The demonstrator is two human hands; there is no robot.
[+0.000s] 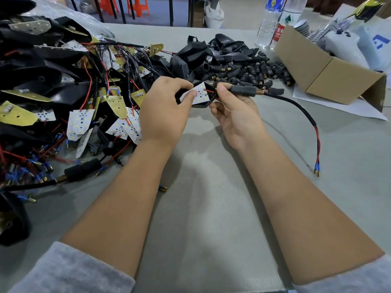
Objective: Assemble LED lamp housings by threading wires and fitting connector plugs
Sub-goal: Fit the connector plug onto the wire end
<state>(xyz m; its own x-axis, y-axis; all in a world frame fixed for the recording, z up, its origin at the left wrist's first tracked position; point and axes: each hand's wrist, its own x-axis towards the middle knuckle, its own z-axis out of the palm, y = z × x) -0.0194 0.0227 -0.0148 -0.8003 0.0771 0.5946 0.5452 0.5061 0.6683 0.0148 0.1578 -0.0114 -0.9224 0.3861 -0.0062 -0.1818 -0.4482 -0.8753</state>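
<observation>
While left hand (163, 108) pinches LED board (198, 94) and right hand (234, 106) grips connector plug (243, 90), tugging could snap the red wire (209, 91) solder joint.

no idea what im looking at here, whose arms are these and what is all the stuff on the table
This is one picture, from a camera worn on a person's head, looking down at their own bare arms. There is no machine. The left hand holds a small white LED board seated in a black housing. The right hand pinches a black connector plug on a cable that ends in red wires. On the grey table lie a heap of wired boards and housings, a pile of loose plugs, a cardboard box and water bottles.
</observation>
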